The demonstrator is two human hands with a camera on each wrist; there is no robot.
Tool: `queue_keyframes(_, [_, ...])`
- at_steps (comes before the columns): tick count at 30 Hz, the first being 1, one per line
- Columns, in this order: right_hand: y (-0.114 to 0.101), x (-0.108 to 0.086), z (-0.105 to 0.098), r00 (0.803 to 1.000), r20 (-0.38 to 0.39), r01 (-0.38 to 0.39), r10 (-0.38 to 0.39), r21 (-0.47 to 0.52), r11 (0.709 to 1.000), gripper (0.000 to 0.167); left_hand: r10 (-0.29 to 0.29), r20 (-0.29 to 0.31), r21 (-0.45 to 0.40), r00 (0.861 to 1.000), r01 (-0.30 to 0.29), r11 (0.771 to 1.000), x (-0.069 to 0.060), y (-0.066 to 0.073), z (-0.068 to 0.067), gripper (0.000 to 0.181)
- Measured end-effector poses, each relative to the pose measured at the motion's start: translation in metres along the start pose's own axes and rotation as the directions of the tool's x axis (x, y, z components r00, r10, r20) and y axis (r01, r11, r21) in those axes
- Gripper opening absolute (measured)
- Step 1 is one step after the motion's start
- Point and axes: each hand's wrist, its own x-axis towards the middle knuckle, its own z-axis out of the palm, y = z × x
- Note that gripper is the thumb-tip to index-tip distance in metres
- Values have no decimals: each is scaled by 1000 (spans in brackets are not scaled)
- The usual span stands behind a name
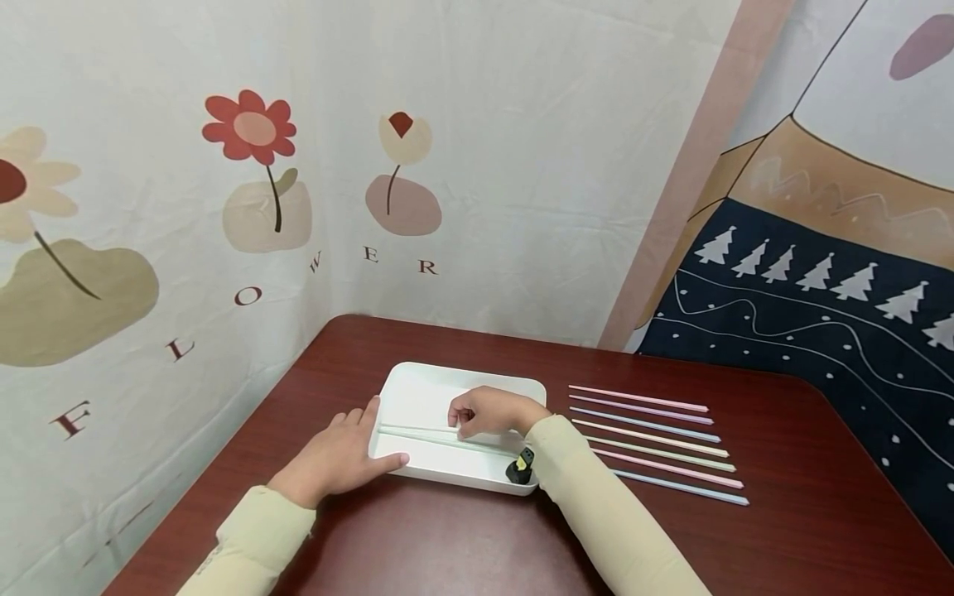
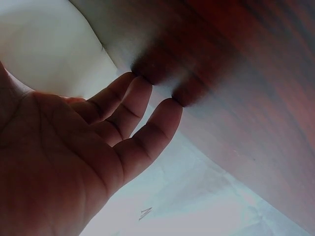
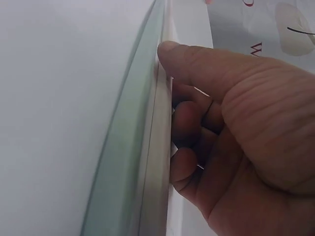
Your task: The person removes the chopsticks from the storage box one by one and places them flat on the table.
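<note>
A white tray (image 1: 425,385) sits on the dark red table. Inside it lie a pale green chopstick (image 3: 120,167) and a cream chopstick (image 3: 156,162), side by side. My right hand (image 1: 492,410) is over the tray and pinches the cream chopstick between thumb and curled fingers. The green one lies right beside it, outside the grip. At the tray's left end, my left hand (image 1: 339,459) rests against the rim, fingers extended and thumb over the near edge. In the left wrist view its fingertips (image 2: 167,115) show against the table.
Right of the tray, several pastel chopsticks (image 1: 656,441) lie in a spaced row on the table (image 1: 462,538). A small black and yellow device (image 1: 520,468) is by my right cuff. A printed cloth (image 1: 514,165) hangs behind the table.
</note>
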Motion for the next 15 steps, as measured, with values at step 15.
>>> queue_keyframes(15, [2, 0, -3, 999, -30, 35, -36, -27, 999, 15, -5, -2, 9, 1000, 5, 1000, 1, 0, 0, 117])
